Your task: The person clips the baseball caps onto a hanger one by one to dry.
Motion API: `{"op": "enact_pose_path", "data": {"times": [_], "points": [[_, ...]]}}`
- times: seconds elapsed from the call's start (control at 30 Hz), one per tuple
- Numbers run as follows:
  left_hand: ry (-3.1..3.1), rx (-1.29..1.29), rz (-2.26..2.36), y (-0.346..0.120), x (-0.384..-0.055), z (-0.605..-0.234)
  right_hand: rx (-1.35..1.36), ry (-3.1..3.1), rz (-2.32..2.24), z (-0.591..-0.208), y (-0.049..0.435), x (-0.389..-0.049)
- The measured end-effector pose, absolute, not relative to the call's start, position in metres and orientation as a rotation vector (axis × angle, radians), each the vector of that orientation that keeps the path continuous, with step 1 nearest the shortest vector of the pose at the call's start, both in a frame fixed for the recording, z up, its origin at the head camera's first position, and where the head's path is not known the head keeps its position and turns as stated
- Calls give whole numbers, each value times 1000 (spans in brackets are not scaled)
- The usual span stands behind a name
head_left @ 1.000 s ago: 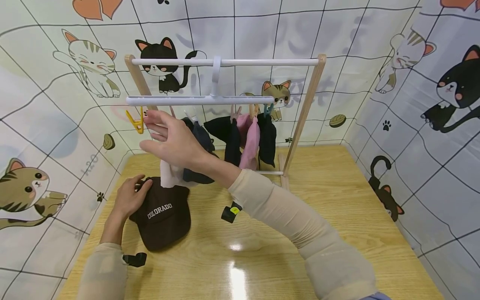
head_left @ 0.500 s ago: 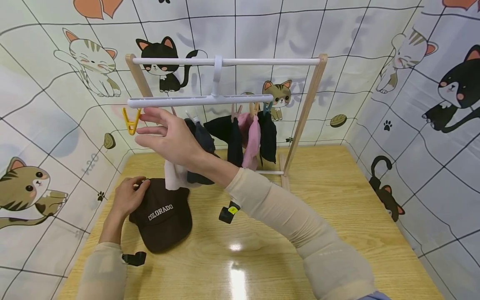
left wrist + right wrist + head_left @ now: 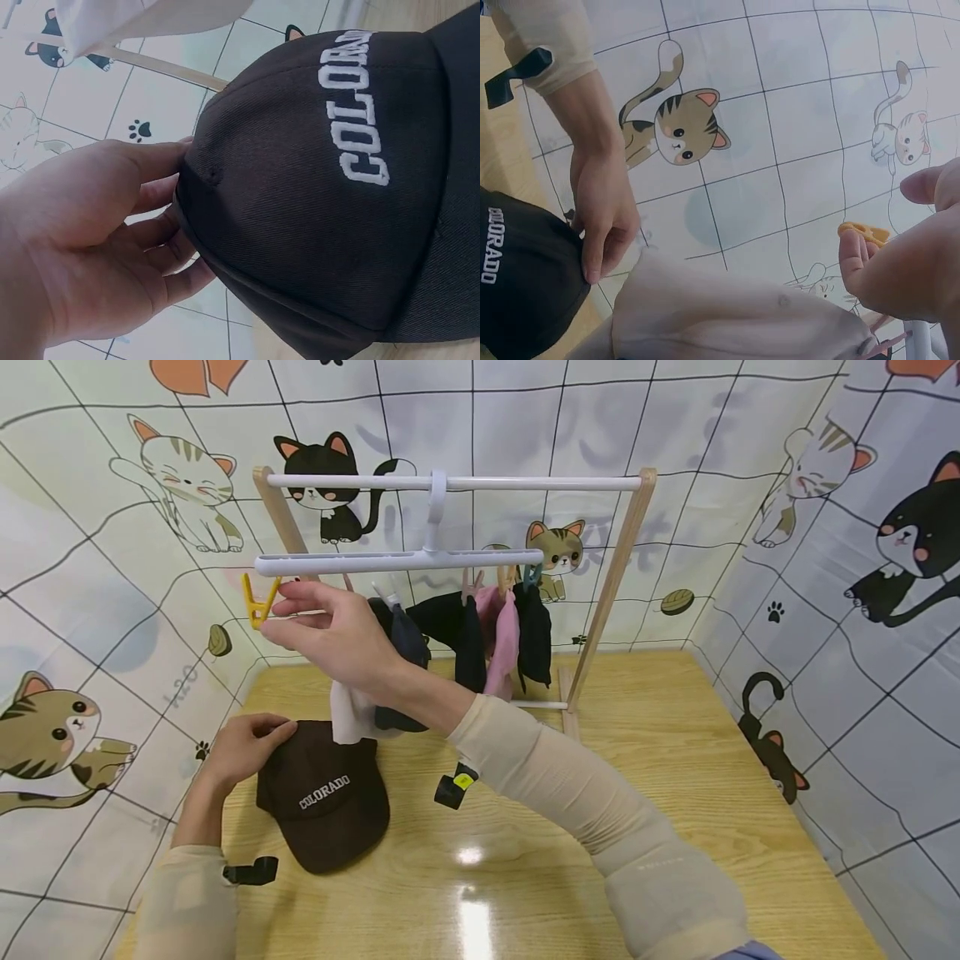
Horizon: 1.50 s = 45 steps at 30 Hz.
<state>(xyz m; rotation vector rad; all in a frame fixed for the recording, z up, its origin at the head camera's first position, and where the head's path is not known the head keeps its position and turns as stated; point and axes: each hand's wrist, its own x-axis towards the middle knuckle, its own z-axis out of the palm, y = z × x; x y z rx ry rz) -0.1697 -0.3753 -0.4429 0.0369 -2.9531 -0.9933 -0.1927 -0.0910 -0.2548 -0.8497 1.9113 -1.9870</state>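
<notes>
A dark brown cap (image 3: 326, 793) with white COLORADO lettering is at the table's left side, brim toward me. My left hand (image 3: 243, 747) pinches its crown, the thumb on the near side and the fingers behind, as the left wrist view shows. My right hand (image 3: 341, 635) is raised under the left end of a white hanger (image 3: 337, 562). Its fingertips are right at a yellow clothespin (image 3: 257, 606) just below that end. In the right wrist view the thumb (image 3: 921, 184) stands apart from the yellow clip (image 3: 866, 232).
The hanger hooks over the white bar (image 3: 525, 483) of a wooden-sided rack (image 3: 611, 585). Clothespins hold several small garments behind my right hand, among them a pink cloth (image 3: 502, 647), a black cloth (image 3: 535, 643) and a whitish cloth (image 3: 352, 714). Cat-print walls enclose the wooden table (image 3: 600, 843).
My right hand has shifted slightly left and down, its thumb closer to the yellow clothespin, which has changed its tilt. The left hand has turned at the cap, and the cap has shifted slightly.
</notes>
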Motion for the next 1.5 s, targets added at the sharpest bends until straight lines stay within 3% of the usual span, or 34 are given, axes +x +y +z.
{"op": "enact_pose_path", "data": {"times": [0.87,1.5], "points": [[-2922,56,-1009,-368,-167,-438,-726,1660,-2251,-257,-102,-196],[-3023,110,-1219,-360,-162,-414,-772,2086,-2118,-256,-87,-187]]}}
